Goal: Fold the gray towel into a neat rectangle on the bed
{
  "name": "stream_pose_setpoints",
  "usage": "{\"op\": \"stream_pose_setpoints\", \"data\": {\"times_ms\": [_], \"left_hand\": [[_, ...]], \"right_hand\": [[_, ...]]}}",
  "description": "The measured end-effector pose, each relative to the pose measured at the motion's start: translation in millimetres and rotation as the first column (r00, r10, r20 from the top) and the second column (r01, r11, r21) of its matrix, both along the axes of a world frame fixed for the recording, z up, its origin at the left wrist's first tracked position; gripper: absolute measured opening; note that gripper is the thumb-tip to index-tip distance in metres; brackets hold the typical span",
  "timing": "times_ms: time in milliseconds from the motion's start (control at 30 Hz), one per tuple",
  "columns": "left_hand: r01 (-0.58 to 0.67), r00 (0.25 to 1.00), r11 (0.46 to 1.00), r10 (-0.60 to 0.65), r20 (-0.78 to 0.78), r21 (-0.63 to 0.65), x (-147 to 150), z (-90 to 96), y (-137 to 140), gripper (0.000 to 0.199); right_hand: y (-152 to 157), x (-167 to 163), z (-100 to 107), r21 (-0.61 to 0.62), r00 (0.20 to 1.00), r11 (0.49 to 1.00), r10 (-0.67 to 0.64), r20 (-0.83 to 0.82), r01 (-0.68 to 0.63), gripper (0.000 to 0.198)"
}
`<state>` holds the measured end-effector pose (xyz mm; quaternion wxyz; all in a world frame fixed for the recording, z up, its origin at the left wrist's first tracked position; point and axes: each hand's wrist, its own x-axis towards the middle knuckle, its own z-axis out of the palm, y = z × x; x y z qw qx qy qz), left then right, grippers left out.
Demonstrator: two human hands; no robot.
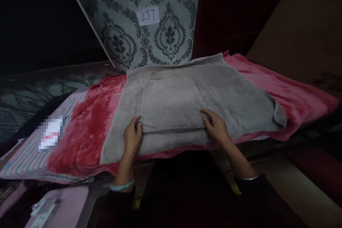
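Fingers (211, 114) at folded edge of grey cloth (171, 101)

The grey cloth (168, 99) looks matt and soft, short-napped and finely creased. Beneath it the red blanket (93, 117) is plush, its pile faintly lustrous. Past the blanket's left edge, the striped fabric (29, 160) appears flat and smooth. The numbered card (148, 15) looks like matt paper.
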<state>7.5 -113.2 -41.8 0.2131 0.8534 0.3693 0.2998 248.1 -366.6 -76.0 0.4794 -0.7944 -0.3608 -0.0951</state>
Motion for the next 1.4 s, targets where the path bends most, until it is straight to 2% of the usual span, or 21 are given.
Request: {"op": "stream_pose_setpoints", "data": {"times_ms": [133, 233, 300, 367, 433, 500, 533, 600, 700, 767, 1033, 1200, 1300, 1400], "left_hand": [[-0.022, 1.000, 1.000, 0.022, -0.010, -0.015, -1, -0.5, 2, 0.046], [-0.029, 0.999, 1.000, 0.029, 0.024, 0.005, -4, -0.8, 4, 0.044], [-0.079, 0.994, 0.988, 0.069, 0.080, 0.133, -4, 1.3, -2, 0.042], [-0.093, 0.989, 0.948, 0.053, 0.137, 0.305, 3, 4.9, -18, 0.039], [0.043, 0.989, 0.900, -0.099, 0.106, 0.434, 16, 7.6, -43, 0.039], [0.276, 0.954, 0.825, -0.299, -0.032, 0.493, 33, 6.8, -72, 0.039], [0.339, 0.936, 0.792, -0.338, -0.099, 0.507, 41, 4.7, -84, 0.041], [0.382, 0.924, 0.767, -0.324, -0.202, 0.515, 54, -2.6, -103, 0.047], [0.363, 0.927, 0.778, -0.244, -0.286, 0.513, 63, -15.5, -112, 0.051], [0.364, 0.923, 0.780, -0.231, -0.306, 0.509, 62, -21.1, -112, 0.052], [0.350, 0.933, 0.783, -0.246, -0.261, 0.514, 61, -24.3, -110, 0.051], [0.357, 0.932, 0.787, -0.268, -0.243, 0.503, 58, -23.7, -110, 0.051], [0.407, 0.911, 0.811, -0.327, -0.251, 0.420, 55, -8.3, -99, 0.040], [0.423, 0.899, 0.853, -0.353, -0.259, 0.305, 60, 20.0, -75, 0.038]], "right_hand": [[-2, 2, -2, 0.005, 0.999, 1.000, 0.019, 0.030, -0.019, 0.042], [-8, 3, 3, -0.041, 0.997, 0.999, -0.001, 0.072, 0.004, 0.041], [-12, 0, 13, -0.063, 0.990, 0.997, -0.037, 0.139, 0.046, 0.039], [-9, -7, 25, -0.057, 0.977, 0.998, -0.015, 0.211, 0.028, 0.038], [2, -14, 38, -0.082, 0.961, 0.994, 0.090, 0.262, -0.070, 0.039], [19, -20, 47, -0.179, 0.932, 0.969, 0.220, 0.289, -0.173, 0.042], [28, -22, 50, -0.251, 0.915, 0.946, 0.277, 0.294, -0.206, 0.044], [44, -22, 50, -0.414, 0.883, 0.878, 0.376, 0.282, -0.241, 0.049], [56, -18, 43, -0.602, 0.859, 0.759, 0.459, 0.224, -0.248, 0.054], [57, -16, 38, -0.647, 0.860, 0.724, 0.467, 0.206, -0.238, 0.055], [55, -20, 39, -0.648, 0.874, 0.721, 0.454, 0.173, -0.246, 0.056], [55, -8, 46, -0.670, 0.854, 0.657, 0.517, 0.067, -0.345, 0.056], [63, 6, 56, -0.645, 0.823, 0.639, 0.568, 0.030, -0.418, 0.053], [85, 18, 70, -0.589, 0.840, 0.700, 0.539, 0.062, -0.405, 0.051]]}}
